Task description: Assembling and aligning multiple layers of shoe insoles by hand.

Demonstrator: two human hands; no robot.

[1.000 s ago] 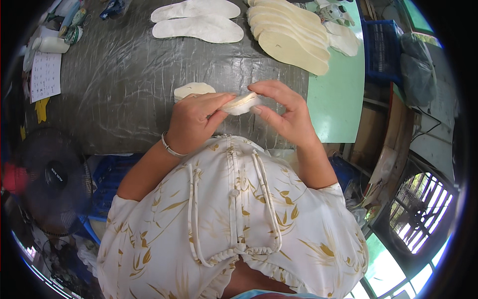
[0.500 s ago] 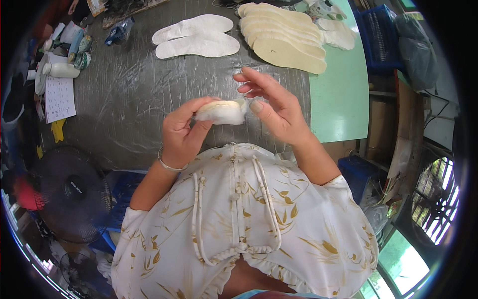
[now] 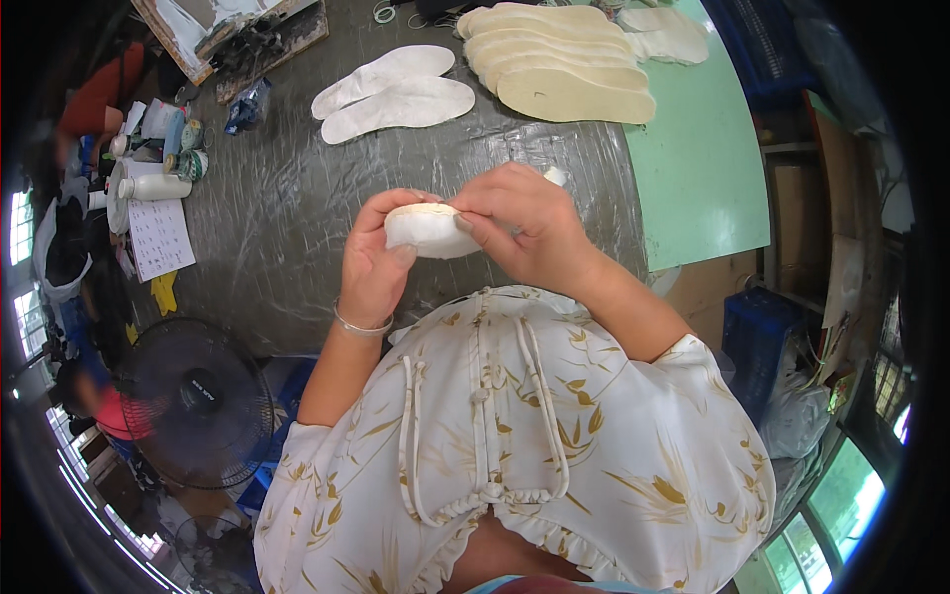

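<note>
In front of my chest, my left hand (image 3: 376, 252) is wrapped round one end of a white insole (image 3: 430, 236) with a cream top edge, thumb on its near face. My right hand (image 3: 524, 218) pinches the same insole at its upper right edge, its fingers curled and partly hidden. A small white tip (image 3: 554, 176) shows beyond the right knuckles; whether it belongs to the held piece I cannot tell. Farther back on the dark table, two white insoles (image 3: 396, 111) lie side by side. To their right, several cream insoles (image 3: 574, 94) overlap in a fanned row.
The dark table (image 3: 267, 208) has a plastic-like covering, with a green board (image 3: 698, 188) on its right. Bottles (image 3: 155, 187) and a written sheet (image 3: 161, 238) stand at the left. A black fan (image 3: 203, 401) is at the lower left; a blue crate (image 3: 762, 337) is at the right.
My right hand, apart from the insole with fingers spread before, has moved in and closed on its edge. The view has shifted, showing more at the far left.
</note>
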